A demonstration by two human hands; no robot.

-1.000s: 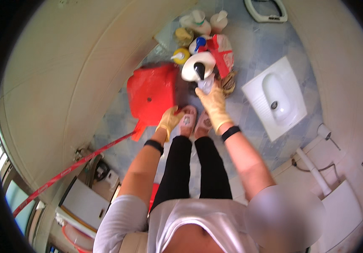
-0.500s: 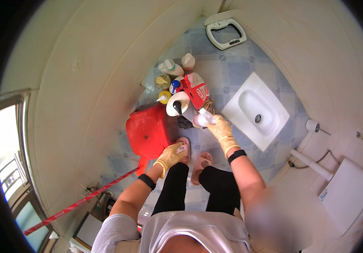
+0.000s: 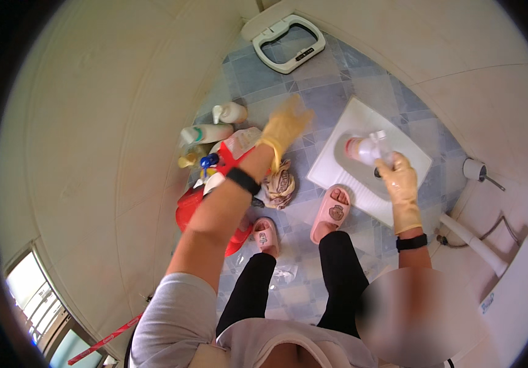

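My right hand (image 3: 400,187), in a yellow rubber glove, grips a clear-and-white bottle (image 3: 365,149) with a pinkish label. The bottle lies tilted in the air above the white squat toilet (image 3: 328,162). My left hand (image 3: 285,126), gloved the same way, is stretched out over the floor left of the toilet, holding nothing I can see. Its fingers look apart, though motion blurs them. Beneath and beside my left forearm are a red-and-white bag (image 3: 239,144), several bottles such as a white one with a green band (image 3: 207,134), and a crumpled brown-and-white bag (image 3: 279,187).
A red plastic stool (image 3: 187,202) stands partly hidden behind my left arm. A white toilet seat-like frame (image 3: 288,46) lies in the far corner. On the right wall are a paper roll (image 3: 474,169) and a white cistern (image 3: 518,285). My feet wear pink slippers (image 3: 331,214).
My right hand has carried the bottle rightward over the toilet. My left hand has swung from beside the stool up and forward past the bottles. My right foot has stepped forward to the toilet's edge.
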